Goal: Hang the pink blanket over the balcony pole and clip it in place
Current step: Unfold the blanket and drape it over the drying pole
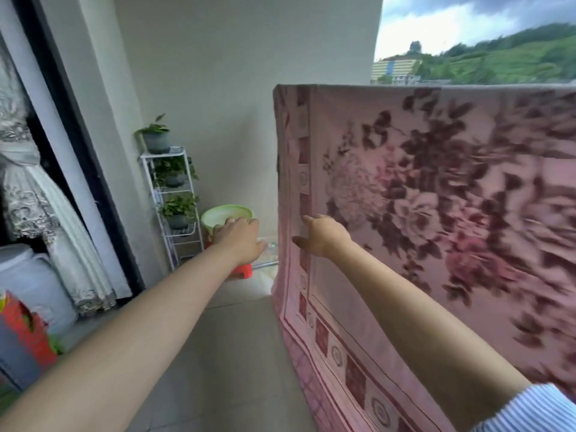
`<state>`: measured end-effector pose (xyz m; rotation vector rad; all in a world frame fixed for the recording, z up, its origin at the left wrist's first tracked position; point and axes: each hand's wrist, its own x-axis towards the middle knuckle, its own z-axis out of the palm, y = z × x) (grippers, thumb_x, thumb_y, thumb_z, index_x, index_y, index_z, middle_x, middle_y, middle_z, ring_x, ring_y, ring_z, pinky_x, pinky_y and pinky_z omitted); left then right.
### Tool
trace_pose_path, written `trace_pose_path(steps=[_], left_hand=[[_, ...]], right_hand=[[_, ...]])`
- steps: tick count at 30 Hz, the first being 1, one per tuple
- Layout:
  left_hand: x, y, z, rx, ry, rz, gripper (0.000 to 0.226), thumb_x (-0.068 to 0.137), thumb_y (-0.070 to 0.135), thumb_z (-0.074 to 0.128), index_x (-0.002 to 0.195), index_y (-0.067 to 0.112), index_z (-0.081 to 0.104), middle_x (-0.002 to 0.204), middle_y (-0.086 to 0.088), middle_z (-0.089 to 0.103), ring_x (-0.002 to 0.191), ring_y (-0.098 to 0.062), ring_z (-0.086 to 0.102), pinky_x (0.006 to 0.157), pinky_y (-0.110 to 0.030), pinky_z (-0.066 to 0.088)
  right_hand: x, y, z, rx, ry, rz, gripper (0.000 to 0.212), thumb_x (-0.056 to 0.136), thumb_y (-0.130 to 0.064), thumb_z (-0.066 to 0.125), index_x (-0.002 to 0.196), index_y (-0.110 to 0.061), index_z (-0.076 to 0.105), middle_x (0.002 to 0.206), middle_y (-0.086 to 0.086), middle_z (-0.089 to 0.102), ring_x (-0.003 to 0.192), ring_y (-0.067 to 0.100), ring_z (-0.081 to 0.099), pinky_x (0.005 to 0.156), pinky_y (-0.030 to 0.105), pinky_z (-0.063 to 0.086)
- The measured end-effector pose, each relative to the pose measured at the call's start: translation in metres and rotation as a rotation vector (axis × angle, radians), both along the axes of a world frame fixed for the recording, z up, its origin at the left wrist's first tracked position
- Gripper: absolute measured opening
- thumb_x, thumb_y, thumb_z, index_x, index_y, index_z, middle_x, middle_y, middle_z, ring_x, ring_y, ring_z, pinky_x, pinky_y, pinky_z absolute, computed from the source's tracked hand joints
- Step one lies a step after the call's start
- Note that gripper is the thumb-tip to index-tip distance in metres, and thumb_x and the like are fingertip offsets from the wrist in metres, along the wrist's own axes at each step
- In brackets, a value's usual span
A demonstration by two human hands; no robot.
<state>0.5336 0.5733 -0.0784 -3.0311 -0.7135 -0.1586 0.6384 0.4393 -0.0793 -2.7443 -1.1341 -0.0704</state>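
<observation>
On the balcony, the left hand (240, 236) reaches forward, fingers loose, holding nothing, just left of the blanket's edge; the right hand (322, 236), fingers extended, lies nearer, against the pink blanket (436, 198), which hangs draped over the pole, stretching rightward.

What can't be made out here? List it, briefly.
- Pole: head view, fully covered by the blanket draped over it.
- Clips: none visible on the blanket's top edge; blurred, so cannot tell.
- Blanket's right part: cut off by the frame edge.
- Left hand fingertips: hidden behind the hand itself, in front of the green basin.
</observation>
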Motion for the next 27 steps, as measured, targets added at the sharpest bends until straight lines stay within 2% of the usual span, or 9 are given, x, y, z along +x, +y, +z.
trace_pose_path(steps=[4,10,17,20,24,27], left_hand=[[0.056,0.106,-0.024,0.027,0.035,0.017,0.05,0.088,0.042,0.045,0.128,0.012,0.041,0.137,-0.011,0.044,0.129,-0.03,0.037,0.103,-0.044,0.034],[0.157,0.288,-0.052,0.004,0.07,0.019,0.048,0.09,0.043,0.04,0.129,0.014,0.039,0.138,-0.01,0.041,0.131,-0.029,0.033,0.106,-0.045,0.03],[0.307,0.44,-0.063,-0.003,0.089,-0.076,0.049,0.089,0.047,0.041,0.126,0.014,0.041,0.135,-0.008,0.043,0.129,-0.026,0.035,0.103,-0.041,0.033],[0.389,0.485,-0.064,0.026,0.051,-0.145,0.048,0.089,0.047,0.041,0.126,0.016,0.041,0.133,-0.007,0.046,0.128,-0.025,0.037,0.103,-0.039,0.033],[0.508,0.539,-0.046,0.062,0.007,-0.222,0.049,0.09,0.046,0.039,0.128,0.016,0.039,0.135,-0.007,0.044,0.129,-0.025,0.036,0.103,-0.039,0.033],[0.597,0.573,-0.016,0.08,-0.051,-0.254,0.05,0.09,0.045,0.039,0.13,0.015,0.038,0.136,-0.008,0.044,0.13,-0.026,0.036,0.103,-0.04,0.033]], right_hand=[[0.053,0.127,-0.025,0.031,-0.028,0.082,0.055,0.086,-0.046,0.048,0.125,-0.008,0.046,0.124,0.014,0.054,0.117,0.031,0.048,0.093,0.038,0.042],[0.15,0.301,-0.059,0.01,0.026,0.062,0.056,0.086,-0.047,0.047,0.129,-0.01,0.041,0.131,0.012,0.048,0.125,0.03,0.039,0.103,0.039,0.033],[0.295,0.414,-0.075,-0.06,0.113,-0.086,0.059,0.089,-0.047,0.043,0.136,-0.014,0.032,0.144,0.009,0.036,0.137,0.029,0.024,0.111,0.042,0.025],[0.375,0.453,-0.07,-0.064,0.096,-0.142,0.06,0.088,-0.048,0.044,0.138,-0.017,0.03,0.148,0.008,0.031,0.138,0.028,0.024,0.111,0.043,0.025],[0.495,0.501,-0.035,-0.002,0.009,-0.204,0.058,0.086,-0.047,0.047,0.134,-0.017,0.035,0.136,0.011,0.046,0.127,0.031,0.039,0.105,0.045,0.035],[0.574,0.529,0.009,0.074,-0.074,-0.234,0.059,0.083,-0.044,0.055,0.133,-0.019,0.037,0.136,0.009,0.047,0.127,0.029,0.041,0.106,0.044,0.036]])
